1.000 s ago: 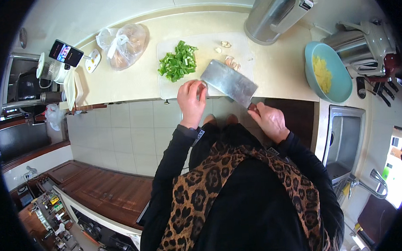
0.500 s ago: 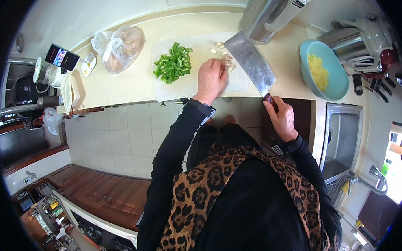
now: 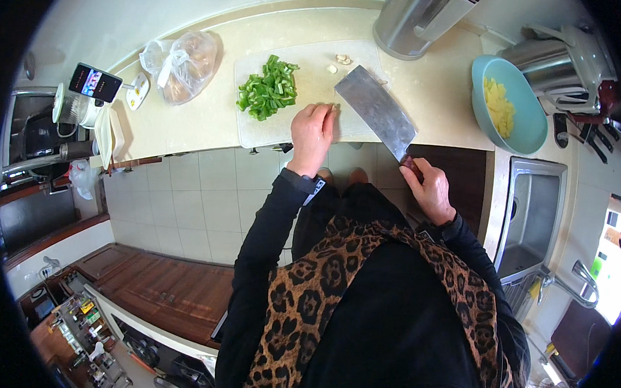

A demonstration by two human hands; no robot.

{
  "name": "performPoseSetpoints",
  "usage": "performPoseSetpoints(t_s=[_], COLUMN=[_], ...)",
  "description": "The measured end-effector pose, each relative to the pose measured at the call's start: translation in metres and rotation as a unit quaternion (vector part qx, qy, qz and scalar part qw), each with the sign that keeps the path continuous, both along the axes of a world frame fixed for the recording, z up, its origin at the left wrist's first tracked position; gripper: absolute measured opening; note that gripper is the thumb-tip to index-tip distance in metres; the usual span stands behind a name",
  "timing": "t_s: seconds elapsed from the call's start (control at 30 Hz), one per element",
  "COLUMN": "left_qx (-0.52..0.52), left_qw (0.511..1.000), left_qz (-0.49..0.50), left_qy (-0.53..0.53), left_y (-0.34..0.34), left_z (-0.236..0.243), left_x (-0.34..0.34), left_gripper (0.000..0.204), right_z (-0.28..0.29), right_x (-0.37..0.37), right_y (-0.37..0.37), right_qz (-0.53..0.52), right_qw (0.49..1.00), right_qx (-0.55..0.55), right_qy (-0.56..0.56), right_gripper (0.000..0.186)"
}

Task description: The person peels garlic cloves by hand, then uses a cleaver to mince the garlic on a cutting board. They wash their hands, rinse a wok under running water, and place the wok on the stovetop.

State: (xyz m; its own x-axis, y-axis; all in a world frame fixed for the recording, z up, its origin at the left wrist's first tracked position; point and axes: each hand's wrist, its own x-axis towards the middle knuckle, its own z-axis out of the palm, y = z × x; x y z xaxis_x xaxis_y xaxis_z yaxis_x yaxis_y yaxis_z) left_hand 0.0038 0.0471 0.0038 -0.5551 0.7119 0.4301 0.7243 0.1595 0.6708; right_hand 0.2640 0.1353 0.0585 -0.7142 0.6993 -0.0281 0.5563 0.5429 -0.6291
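Note:
My right hand is wrapped round the dark handle of a cleaver, whose broad blade lies slanted over the right part of a white cutting board. Left of the blade, the fingers of my left hand are pinched together at the near part of the board. A small pale piece, seemingly a garlic clove, shows at the fingertips; the fingers hide most of it. Beyond the blade's tip lie a few more garlic cloves. Chopped green pepper is heaped on the board's left side.
A turquoise bowl holding yellow pieces stands at the right, by the sink. Behind the cleaver is a metal kettle. A tied plastic bag and a propped phone are on the left; knives lie far right.
My left hand has drawn back toward the counter's near edge and a little left. The cleaver has shifted left and nearer, its blade now over where the garlic pieces lay.

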Motion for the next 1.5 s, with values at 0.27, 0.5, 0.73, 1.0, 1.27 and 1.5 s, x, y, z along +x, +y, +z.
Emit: performPoseSetpoints(t_s=[0.27,0.5,0.73,1.0,1.27,1.5], left_qx=[-0.009,-0.052,0.055,0.096,0.035,-0.074], left_qw=[0.995,0.996,0.977,0.962,0.974,0.992], left_qz=[0.023,0.054,0.163,0.186,0.091,-0.002], left_qy=[-0.100,-0.046,-0.125,-0.178,-0.206,-0.098], left_y=[0.001,-0.005,-0.037,-0.067,-0.049,-0.011], left_z=[-0.003,-0.004,-0.001,0.007,0.016,0.014], left_x=[-0.008,-0.019,-0.010,-0.007,-0.008,-0.014], left_gripper=[0.010,0.012,0.009,0.011,0.013,0.031], right_z=[0.000,-0.004,-0.005,-0.004,0.022,0.006], right_x=[0.000,-0.002,-0.018,-0.038,-0.014,0.030], right_y=[-0.001,-0.002,-0.006,0.008,0.050,0.097], right_qz=[-0.004,0.022,0.067,0.189,0.060,0.061], right_qw=[1.000,1.000,0.992,0.965,0.997,0.979], right_qx=[-0.018,0.012,0.072,0.145,0.040,0.170], right_qy=[0.002,0.006,0.073,-0.106,0.014,-0.094], right_gripper=[0.027,0.026,0.035,0.038,0.027,0.027])
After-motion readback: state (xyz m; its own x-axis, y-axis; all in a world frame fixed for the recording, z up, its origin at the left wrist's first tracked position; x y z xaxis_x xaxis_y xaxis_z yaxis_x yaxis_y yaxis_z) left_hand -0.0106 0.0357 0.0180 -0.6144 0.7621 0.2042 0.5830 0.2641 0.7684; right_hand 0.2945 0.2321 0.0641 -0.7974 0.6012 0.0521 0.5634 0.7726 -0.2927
